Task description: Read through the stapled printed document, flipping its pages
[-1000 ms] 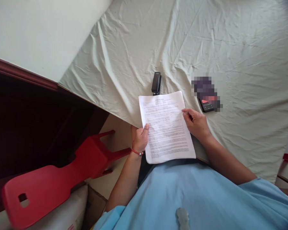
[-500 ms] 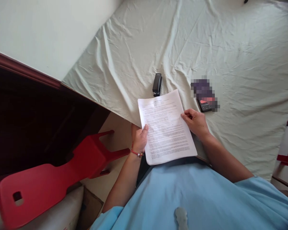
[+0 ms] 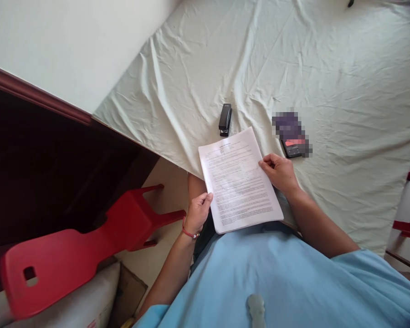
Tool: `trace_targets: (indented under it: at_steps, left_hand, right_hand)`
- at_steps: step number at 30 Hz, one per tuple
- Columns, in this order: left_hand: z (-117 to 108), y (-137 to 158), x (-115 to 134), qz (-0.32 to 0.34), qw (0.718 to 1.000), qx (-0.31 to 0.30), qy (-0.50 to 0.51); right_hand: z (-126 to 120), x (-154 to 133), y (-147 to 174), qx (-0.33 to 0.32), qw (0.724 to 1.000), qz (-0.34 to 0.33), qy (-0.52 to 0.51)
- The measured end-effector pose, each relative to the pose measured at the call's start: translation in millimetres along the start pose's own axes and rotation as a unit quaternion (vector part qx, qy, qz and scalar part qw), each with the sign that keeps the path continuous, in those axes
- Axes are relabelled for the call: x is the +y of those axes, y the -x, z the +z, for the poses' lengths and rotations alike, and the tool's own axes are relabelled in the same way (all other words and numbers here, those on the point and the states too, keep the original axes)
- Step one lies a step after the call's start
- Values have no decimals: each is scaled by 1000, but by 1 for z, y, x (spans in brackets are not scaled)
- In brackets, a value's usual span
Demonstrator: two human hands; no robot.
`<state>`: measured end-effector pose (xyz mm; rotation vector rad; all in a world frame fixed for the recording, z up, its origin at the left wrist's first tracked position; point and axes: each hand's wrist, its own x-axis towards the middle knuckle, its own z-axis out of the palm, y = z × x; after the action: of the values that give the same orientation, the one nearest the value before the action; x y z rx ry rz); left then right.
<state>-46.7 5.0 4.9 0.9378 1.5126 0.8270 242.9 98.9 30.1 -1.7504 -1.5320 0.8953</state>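
Head view, looking down. A bed (image 3: 328, 68) covered by a creased pale green sheet (image 3: 198, 77) fills the upper and right field; a white wall (image 3: 61, 41) and a dark wooden panel (image 3: 48, 173) lie to the left. Below the panel, a red plastic chair (image 3: 78, 255) lies tipped on its side, its legs pointing toward the person. The person's light blue shirt (image 3: 287, 282) occupies the lower right. A stack of papers (image 3: 241, 180), printed with dense black text under a centred heading, is held over the bed's near edge, just in front of the shirt; the print is too small and blurred to read. The left hand (image 3: 197, 213) grips the lower left edge of the papers, thumb on top of the sheet and fingers curled beneath; a red bracelet (image 3: 188, 233) circles its wrist. The right hand (image 3: 280, 173) pinches the right edge about midway up, thumb on the printed face and fingers folded behind. A phone (image 3: 294, 148) lies on the sheet just beyond the right hand, partly pixelated, its screen showing a red band; no writing on it is legible. A black stapler (image 3: 225, 119) rests closed on the sheet just past the top edge of the papers, not touching them.
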Motion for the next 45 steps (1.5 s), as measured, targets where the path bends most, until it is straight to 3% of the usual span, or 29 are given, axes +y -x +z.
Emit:
trace_targets:
  at_steps: [8, 19, 28, 37, 42, 45]
  left_hand:
    - [4, -4, 2, 2, 1000, -17, 1]
    - [12, -3, 1, -30, 994, -44, 93]
    - [3, -5, -7, 43, 995, -9, -84]
    - [9, -1, -3, 32, 999, 9, -14]
    - [9, 0, -5, 41, 998, 32, -30]
    - [10, 0, -2, 52, 997, 39, -48]
  right_hand:
    - [-4, -5, 2, -8, 1000, -5, 24]
    - [-5, -8, 2, -13, 1000, -12, 25]
    - [-5, -9, 3, -9, 999, -13, 35]
    - [-16, -10, 10, -59, 987, 19, 148]
    - [-21, -7, 20, -61, 984, 19, 166]
    - [-22, -16, 22, -71, 969, 10, 235]
